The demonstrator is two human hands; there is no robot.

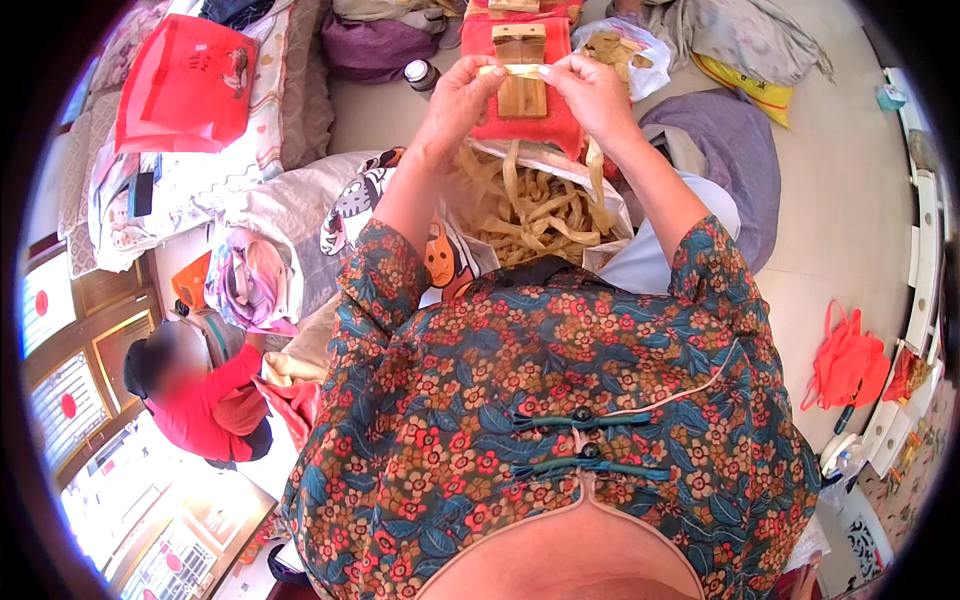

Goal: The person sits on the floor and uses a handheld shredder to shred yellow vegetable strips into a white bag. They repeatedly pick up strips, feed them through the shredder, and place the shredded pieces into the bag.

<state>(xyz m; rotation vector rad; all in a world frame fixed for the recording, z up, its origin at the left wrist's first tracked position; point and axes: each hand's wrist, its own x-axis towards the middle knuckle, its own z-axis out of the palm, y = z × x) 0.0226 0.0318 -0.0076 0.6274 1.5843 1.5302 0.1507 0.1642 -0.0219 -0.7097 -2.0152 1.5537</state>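
Between my two hands a pale yellow flat strip (521, 71) is stretched, pinched at its ends. My left hand (459, 97) grips one end with thumb and fingers; my right hand (589, 94) pinches the other. Just under the strip stands a small wooden block-like fixture (521, 45) with a flat wooden piece (523, 99), on a red cloth (555, 127). A long tan strip (595, 169) hangs below my right hand. Closer to my body, an open sack (615, 206) holds a tangle of tan strips (540, 202).
A dark bottle with a light lid (421, 76) stands beside my left hand. Beyond my right hand lies a clear plastic bag (652, 64) with tan pieces. Stuffed cloth bundles (720, 157) flank the work. Another person in red (202, 401) is at the lower left.
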